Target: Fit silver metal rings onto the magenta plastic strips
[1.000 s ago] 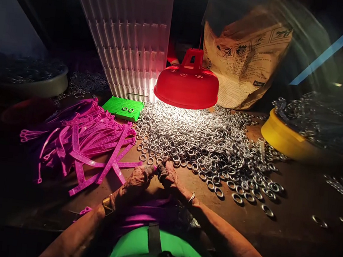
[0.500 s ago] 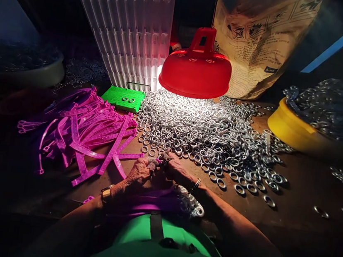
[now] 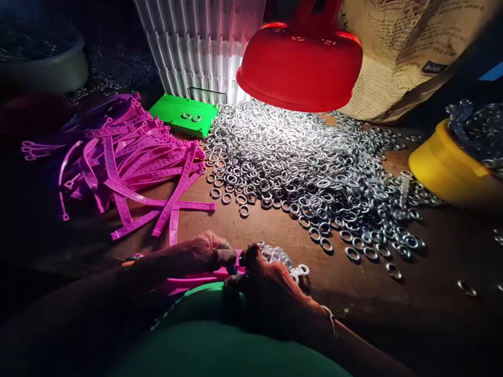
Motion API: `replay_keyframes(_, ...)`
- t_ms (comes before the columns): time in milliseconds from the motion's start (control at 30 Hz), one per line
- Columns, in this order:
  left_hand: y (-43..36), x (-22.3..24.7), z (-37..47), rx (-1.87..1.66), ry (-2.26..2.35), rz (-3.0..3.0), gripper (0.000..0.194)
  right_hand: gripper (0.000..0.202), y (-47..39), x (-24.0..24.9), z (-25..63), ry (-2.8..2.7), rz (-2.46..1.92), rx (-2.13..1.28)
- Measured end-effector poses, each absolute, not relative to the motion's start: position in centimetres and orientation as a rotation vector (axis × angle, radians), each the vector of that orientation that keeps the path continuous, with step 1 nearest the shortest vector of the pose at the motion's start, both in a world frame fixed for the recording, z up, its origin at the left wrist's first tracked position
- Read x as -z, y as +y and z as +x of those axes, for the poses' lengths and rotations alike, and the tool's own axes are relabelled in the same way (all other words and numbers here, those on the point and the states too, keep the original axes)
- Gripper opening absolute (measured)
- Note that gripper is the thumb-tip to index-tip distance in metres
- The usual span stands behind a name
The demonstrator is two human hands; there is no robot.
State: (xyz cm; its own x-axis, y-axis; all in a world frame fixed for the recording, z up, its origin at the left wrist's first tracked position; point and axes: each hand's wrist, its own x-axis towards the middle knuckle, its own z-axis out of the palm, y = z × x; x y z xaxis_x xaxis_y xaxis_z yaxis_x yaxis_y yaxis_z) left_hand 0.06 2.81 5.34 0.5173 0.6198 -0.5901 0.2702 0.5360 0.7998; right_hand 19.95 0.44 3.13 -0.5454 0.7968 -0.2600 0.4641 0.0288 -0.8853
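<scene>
Low over the table's near edge, my left hand (image 3: pixel 207 250) and my right hand (image 3: pixel 274 283) meet fingertip to fingertip. Cloth-like covers wrap some of the fingers. My left hand pinches what looks like a pink plastic strap, a bit of which shows between the hands. My right fingers are closed too, but shadow hides what is in them. Beneath and beside the hands lie more pink straps (image 3: pixel 185 283). A small cluster of metal rings (image 3: pixel 300 270) sits just beyond my right hand, seemingly at the straps' ends.
Loose metal rings (image 3: pixel 281 174) form a big heap under a red lamp (image 3: pixel 301 66). Left of it are a pile of pink straps (image 3: pixel 130 161) and a green perforated block (image 3: pixel 169 108) bearing two rings. A yellow tub (image 3: pixel 442 163) stands right, a paper sack (image 3: pixel 400 60) behind.
Both hands have drawn back from the heap's front edge toward my body, still together. My view has tilted down and closer, so the lamp and sack sit higher in the picture.
</scene>
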Motion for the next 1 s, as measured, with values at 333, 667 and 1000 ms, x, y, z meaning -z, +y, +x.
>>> replay_keyframes(333, -1.3, -3.3, 0.7, -0.559, 0.866, 0.809, 0.044, 0.026, -0.9, -1.8, 18.9, -1.763, -1.204, -1.760)
replay_keyframes(667, -0.4, -4.3, 1.7, -0.475, 0.887, 0.619, 0.028, 0.008, 1.4, -2.4, 19.3, -2.372, -1.061, -1.576)
replay_keyframes(1000, 1.8, -1.9, 1.8, -0.536, 1.033, 1.301, 0.041, 0.012, 2.9, -1.4, 20.4, -2.773, -1.040, -0.811)
